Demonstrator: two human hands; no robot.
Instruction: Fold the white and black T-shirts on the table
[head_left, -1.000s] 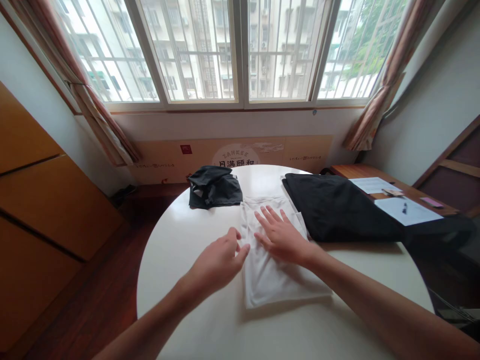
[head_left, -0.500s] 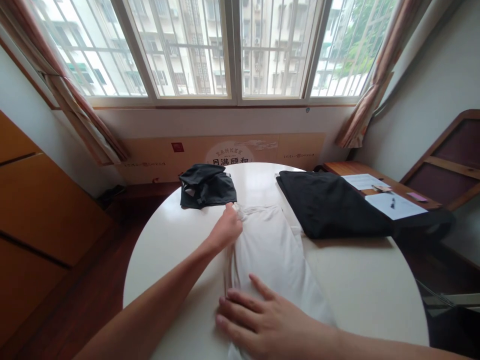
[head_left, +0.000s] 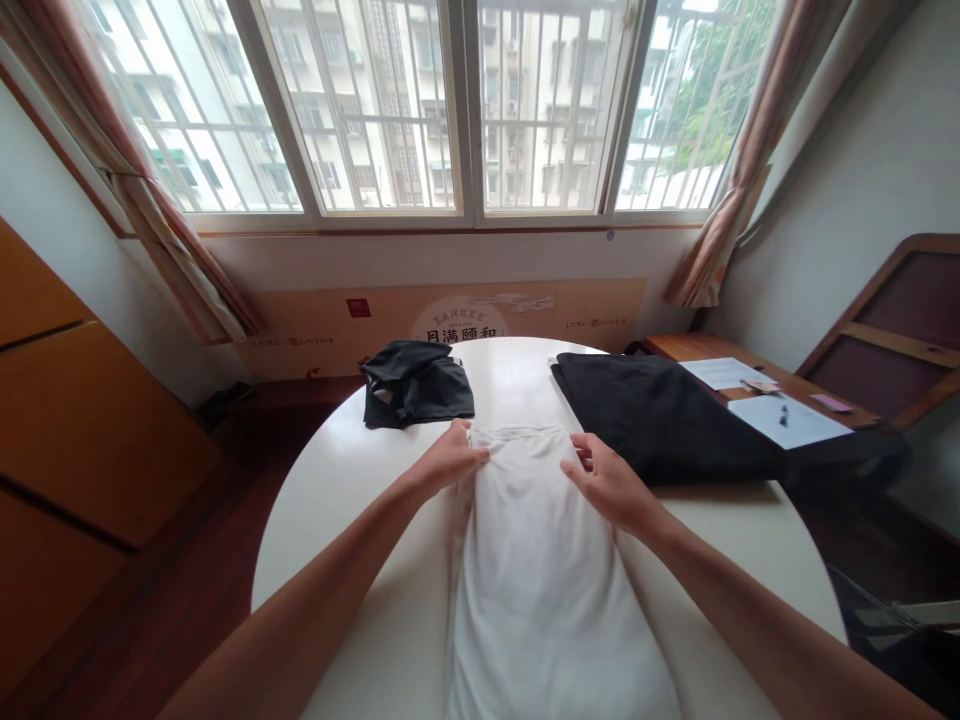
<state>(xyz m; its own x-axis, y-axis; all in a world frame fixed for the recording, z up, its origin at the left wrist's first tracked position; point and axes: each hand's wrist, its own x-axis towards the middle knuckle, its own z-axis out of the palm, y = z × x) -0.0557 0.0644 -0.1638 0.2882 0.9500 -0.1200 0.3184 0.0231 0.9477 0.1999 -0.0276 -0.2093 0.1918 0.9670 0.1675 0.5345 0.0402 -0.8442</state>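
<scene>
A white garment (head_left: 540, 580) lies lengthwise on the round white table (head_left: 750, 560), running from mid-table down to the near edge. My left hand (head_left: 450, 462) pinches its far left corner with closed fingers. At the far right corner, my right hand (head_left: 611, 485) grips the cloth, fingers curled. A folded black garment (head_left: 416, 385) sits beyond my left hand. A larger black garment (head_left: 660, 410) is spread to the right of my right hand.
A wooden desk (head_left: 675, 347) with papers (head_left: 780, 418) and a pen stands at the right, next to a leaning wooden frame (head_left: 892, 330). Barred windows and curtains fill the far wall. Orange wooden panels (head_left: 82, 420) line the left over a dark wood floor.
The white garment has been stretched out long toward me. My left hand went to its far left corner, and my right hand came from the near end up to the far right corner.
</scene>
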